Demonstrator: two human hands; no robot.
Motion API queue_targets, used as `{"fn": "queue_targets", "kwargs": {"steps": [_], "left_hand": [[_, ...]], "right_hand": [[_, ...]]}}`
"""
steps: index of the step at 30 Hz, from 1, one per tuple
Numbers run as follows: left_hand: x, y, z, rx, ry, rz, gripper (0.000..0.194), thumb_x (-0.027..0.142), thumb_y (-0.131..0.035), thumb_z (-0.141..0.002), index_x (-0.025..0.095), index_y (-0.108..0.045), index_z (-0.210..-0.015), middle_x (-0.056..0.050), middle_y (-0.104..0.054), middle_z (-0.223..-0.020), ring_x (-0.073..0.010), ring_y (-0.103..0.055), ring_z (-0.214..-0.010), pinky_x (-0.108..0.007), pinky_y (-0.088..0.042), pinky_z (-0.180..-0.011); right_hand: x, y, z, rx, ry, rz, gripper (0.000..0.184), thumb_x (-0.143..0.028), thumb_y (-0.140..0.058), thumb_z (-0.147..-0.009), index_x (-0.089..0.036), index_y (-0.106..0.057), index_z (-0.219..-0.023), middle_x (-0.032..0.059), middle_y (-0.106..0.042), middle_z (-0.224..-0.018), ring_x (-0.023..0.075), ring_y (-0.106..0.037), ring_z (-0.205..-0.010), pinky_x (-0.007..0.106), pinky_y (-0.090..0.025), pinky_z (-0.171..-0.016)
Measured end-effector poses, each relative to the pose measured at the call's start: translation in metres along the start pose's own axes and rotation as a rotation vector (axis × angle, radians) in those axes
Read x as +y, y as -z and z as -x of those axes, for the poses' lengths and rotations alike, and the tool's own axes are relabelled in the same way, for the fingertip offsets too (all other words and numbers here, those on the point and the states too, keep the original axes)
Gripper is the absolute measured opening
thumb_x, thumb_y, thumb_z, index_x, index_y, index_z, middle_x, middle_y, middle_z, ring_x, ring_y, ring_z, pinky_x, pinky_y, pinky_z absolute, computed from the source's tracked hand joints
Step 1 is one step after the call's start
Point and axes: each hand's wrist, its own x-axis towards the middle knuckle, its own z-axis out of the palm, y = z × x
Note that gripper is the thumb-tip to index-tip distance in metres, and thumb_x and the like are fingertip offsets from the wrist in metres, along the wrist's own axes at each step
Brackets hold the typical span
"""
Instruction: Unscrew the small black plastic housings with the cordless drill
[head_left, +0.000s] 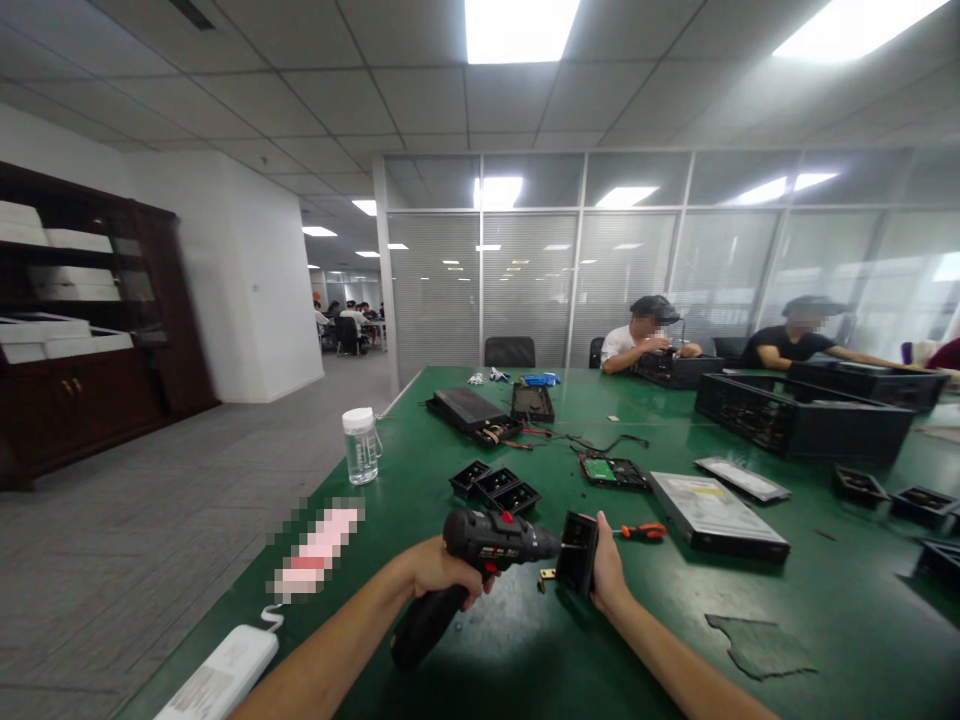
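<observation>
My left hand [446, 575] is wrapped round the grip of a black cordless drill [499, 538], which points to the right. In my right hand [611, 570] a small black open box [577, 555] is held up on its side, its hollow facing the drill. The bit reaches into that hollow; whether it sits on a screw is too small to tell. Just below the box, a small brass-coloured metal piece [548, 574] lies on the green table [517, 660]. Behind the drill stand several similar black boxes [496, 486].
An orange-handled screwdriver [643, 532], an optical drive [716, 510] and a green circuit board assembly [611, 470] lie to the right. A water bottle [361, 447] and a white power strip [221, 675] are at left. Across the table, two people work at black computer cases [802, 412].
</observation>
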Motion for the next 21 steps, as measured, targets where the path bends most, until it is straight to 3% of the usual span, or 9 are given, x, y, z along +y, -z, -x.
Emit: {"fn": "queue_targets", "kwargs": {"steps": [11, 21], "left_hand": [[0.0014, -0.0011, 0.0020, 0.006, -0.004, -0.011, 0.021, 0.009, -0.055, -0.050, 0.012, -0.059, -0.070, -0.001, -0.056, -0.067, -0.0090, -0.049, -0.050, -0.021, -0.038, -0.044], [0.0013, -0.0025, 0.0034, 0.012, 0.014, 0.021, 0.019, 0.013, -0.057, -0.050, 0.012, -0.060, -0.069, 0.000, -0.056, -0.064, -0.0092, -0.049, -0.049, -0.022, -0.037, -0.044]], "right_hand": [[0.0054, 0.0064, -0.0052, -0.085, -0.020, -0.016, 0.041, -0.059, -0.049, -0.068, -0.020, -0.058, -0.077, -0.0007, -0.058, -0.056, 0.0187, -0.055, -0.052, 0.031, -0.043, -0.052], [0.0058, 0.0077, -0.0041, -0.062, -0.052, -0.023, 0.045, -0.061, -0.049, -0.067, -0.019, -0.058, -0.078, 0.0001, -0.059, -0.058, 0.0193, -0.056, -0.055, 0.031, -0.044, -0.055]]}}
